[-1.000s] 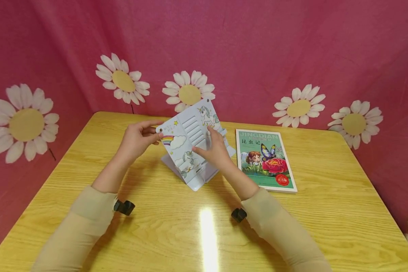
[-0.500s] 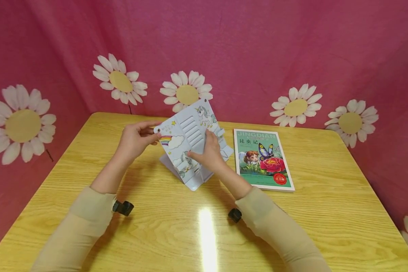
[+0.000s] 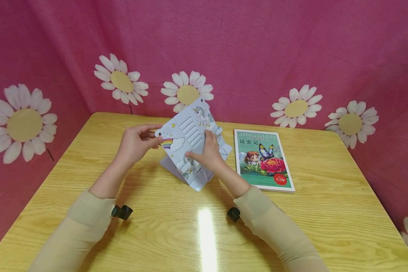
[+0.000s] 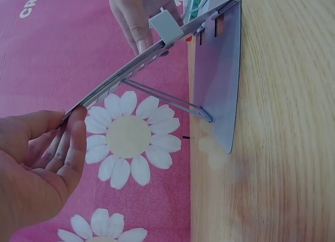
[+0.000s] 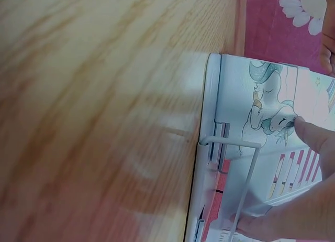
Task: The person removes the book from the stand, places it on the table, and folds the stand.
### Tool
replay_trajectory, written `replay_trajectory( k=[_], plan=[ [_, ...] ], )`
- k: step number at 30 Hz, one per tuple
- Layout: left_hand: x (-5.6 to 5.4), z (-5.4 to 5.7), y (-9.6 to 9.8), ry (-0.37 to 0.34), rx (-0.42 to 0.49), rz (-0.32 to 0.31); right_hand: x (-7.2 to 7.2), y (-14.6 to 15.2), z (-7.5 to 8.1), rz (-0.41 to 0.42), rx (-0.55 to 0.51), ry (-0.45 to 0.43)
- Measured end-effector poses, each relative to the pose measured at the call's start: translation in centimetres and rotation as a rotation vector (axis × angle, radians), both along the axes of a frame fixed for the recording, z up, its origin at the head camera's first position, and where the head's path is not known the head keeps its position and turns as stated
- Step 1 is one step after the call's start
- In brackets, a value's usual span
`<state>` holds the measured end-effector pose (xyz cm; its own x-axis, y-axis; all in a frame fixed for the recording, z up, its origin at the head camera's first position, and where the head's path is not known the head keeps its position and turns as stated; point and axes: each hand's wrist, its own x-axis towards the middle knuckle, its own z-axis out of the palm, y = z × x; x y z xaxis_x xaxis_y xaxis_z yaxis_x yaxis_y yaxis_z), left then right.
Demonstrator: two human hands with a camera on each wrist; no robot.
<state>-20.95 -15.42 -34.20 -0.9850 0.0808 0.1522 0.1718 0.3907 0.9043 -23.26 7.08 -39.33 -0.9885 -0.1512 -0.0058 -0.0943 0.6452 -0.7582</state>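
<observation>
A white book stand (image 3: 186, 130) printed with unicorns, a rainbow and clouds stands turned at an angle on the table, its slotted panel leaning back. At the panel's upper left corner, my left hand (image 3: 136, 143) pinches the edge between thumb and fingers. My right hand (image 3: 210, 153) lies against the panel's front with thumb spread, the thumb tip touching the lower unicorn in the right wrist view. Seen from the side in the left wrist view, a wire prop (image 4: 167, 99) runs from the panel's back to the flat base plate (image 4: 217, 90). A wire page holder (image 5: 238, 142) sticks out in front.
A green-covered children's book (image 3: 264, 160) with a butterfly and a red flower lies flat just right of the stand. The wooden table (image 3: 156, 234) ends at a pink curtain (image 3: 244, 45) printed with daisies.
The stand's panel has turned slightly, its upper right corner shifting left and its upper left corner dropping a little. My right hand has slid slightly left with it; my left hand keeps its pinch.
</observation>
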Motion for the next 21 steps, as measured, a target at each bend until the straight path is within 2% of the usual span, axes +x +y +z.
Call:
replay_trajectory(
  k=[13, 21],
  plan=[
    [0.65, -0.18, 0.39, 0.005, -0.005, 0.017, -0.64, 0.32, -0.15, 0.030, -0.007, -0.019],
    [0.93, -0.24, 0.65, 0.015, 0.039, 0.009, -0.91, 0.60, 0.00, 0.055, -0.009, -0.019]
  ],
)
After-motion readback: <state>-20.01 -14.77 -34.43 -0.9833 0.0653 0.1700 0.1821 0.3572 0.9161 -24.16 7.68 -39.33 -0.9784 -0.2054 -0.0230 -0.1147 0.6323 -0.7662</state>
